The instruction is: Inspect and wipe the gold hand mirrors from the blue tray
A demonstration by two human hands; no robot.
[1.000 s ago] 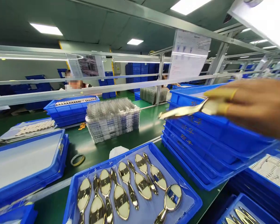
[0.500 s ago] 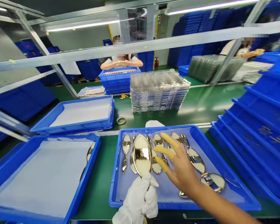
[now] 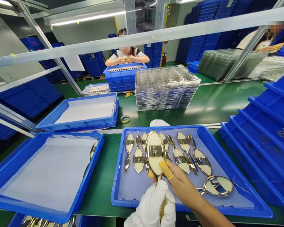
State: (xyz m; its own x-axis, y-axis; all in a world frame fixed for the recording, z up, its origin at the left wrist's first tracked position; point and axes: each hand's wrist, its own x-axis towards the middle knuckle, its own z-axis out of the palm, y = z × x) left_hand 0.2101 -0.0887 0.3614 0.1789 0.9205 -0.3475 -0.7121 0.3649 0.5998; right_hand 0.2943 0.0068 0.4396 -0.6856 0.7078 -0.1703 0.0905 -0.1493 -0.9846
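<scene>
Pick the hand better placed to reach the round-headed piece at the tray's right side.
Probably the right hand: it is nearer that round-headed piece and pinches the held piece with fingertips, while the gloved left hand wraps around its handle.

Head cam, 1 view: looks fwd. & down across green bench (image 3: 98, 189); blue plastic tray (image 3: 125, 202) close, low ctr.; co-worker (image 3: 139, 58) farther off, upper bkgd.

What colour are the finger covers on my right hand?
Yellow: the finger covers on your right hand show plainly in the head view, the only one.
</scene>
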